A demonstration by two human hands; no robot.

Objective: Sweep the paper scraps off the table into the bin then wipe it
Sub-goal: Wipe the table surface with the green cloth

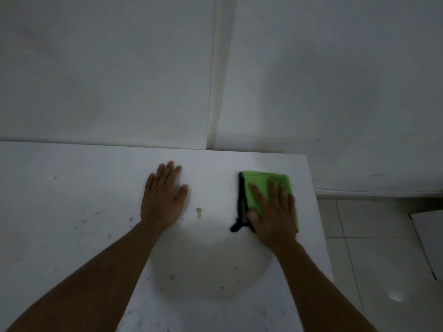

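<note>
White tabletop (72, 236) is filling the lower part of the view, speckled with small dark marks and one small pale stain (198, 212) between the hands. Two bare forearms are reaching forward across it from the near edge. Left hand (161, 200) is lying flat and spread on the bare surface, grasping nothing. Right hand (273, 212) is pressing flat, fingers extended, on a folded green cloth (263, 182) with a black edge, lying near the table's far right corner. No paper scraps are showing on the table. Beyond the table's far edge, a plain white wall (119, 68) is rising. Pale floor tiles (359, 236) are showing to the right.
</note>
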